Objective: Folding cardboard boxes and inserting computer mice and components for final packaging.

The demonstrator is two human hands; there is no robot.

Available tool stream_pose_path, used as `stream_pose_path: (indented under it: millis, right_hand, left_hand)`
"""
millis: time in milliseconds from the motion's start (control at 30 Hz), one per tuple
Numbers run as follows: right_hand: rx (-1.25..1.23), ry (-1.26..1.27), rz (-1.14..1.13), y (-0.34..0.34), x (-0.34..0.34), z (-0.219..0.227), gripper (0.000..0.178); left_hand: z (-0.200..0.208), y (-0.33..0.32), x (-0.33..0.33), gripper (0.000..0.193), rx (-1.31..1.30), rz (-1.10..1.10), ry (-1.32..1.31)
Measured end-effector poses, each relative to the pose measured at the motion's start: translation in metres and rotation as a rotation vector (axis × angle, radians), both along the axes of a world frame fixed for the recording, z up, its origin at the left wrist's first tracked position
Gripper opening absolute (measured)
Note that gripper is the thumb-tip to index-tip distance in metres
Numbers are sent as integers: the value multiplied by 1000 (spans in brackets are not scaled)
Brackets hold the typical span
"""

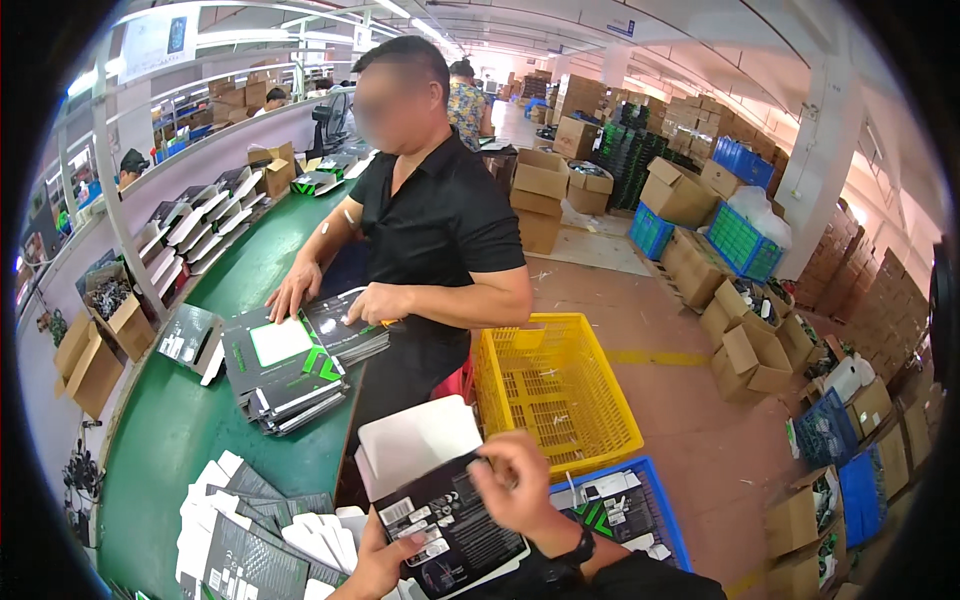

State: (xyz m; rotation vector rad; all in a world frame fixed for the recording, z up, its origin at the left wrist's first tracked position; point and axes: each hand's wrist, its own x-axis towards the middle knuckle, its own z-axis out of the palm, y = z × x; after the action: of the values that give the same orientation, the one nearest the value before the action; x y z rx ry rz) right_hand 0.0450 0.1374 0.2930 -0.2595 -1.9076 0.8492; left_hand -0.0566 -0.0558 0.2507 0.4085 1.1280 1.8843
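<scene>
My left hand [380,562] grips a flat black cardboard box [455,530] by its lower left side, thumb across the printed face. The box is tilted toward me, with its white inner flap [418,445] standing up at the far end. At the box's upper right edge is my right hand [515,485], its fingers curled in; what they hold, if anything, is hidden. Left of the box, several flattened black-and-white cartons [250,555] lie in a loose heap on the green table [145,480].
Across the table corner a person in a black shirt [430,210] rests both hands on a stack of black-and-green cartons [280,365]. A yellow crate [610,400] stands on the floor to the right. Nearer, a blue crate [665,505] holds printed boxes. Brown cartons [750,360] line the right.
</scene>
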Motion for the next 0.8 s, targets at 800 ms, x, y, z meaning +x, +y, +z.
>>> stream_pose_path:
  millis: [800]
  right_hand:
    - [-623, -454, 194, 30, 78, -128, 67]
  left_hand:
    - [-119, -35, -30, 14, -236, -181, 470]
